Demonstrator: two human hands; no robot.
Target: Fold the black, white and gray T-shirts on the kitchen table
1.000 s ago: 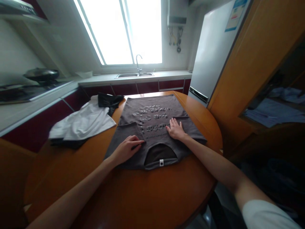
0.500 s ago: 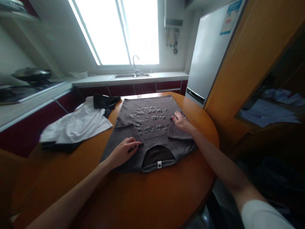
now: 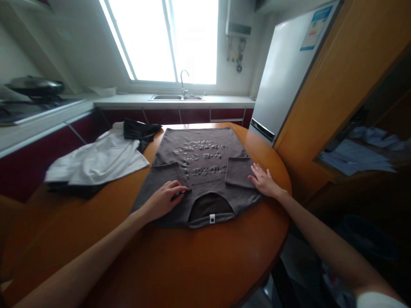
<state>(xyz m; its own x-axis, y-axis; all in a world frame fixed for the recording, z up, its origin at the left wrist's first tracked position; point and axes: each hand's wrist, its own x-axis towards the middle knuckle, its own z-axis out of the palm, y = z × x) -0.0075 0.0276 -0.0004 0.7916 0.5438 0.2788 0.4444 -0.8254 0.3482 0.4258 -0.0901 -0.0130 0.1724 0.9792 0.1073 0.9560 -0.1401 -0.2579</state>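
A dark grey T-shirt (image 3: 205, 171) lies spread on the table, its neckline and white label towards me. Raised lettering runs over the chest, and both sleeves are folded inward. My left hand (image 3: 167, 197) is on the left sleeve, fingers bent together with the thumb beneath, pinching the fabric near the collar. My right hand (image 3: 265, 182) lies flat with fingers spread at the outer edge of the folded right sleeve (image 3: 240, 172); nothing is gripped in it.
White and black clothes (image 3: 99, 160) are heaped on the left of the wooden table (image 3: 205, 265). Beyond stand a counter with a sink (image 3: 176, 97), a fridge (image 3: 285, 72) at the right, and a pan (image 3: 35, 87) on the stove at the left.
My right hand has slid outward to the right and towards me, from the top of the right sleeve to its outer edge. My left hand has stayed at the left sleeve.
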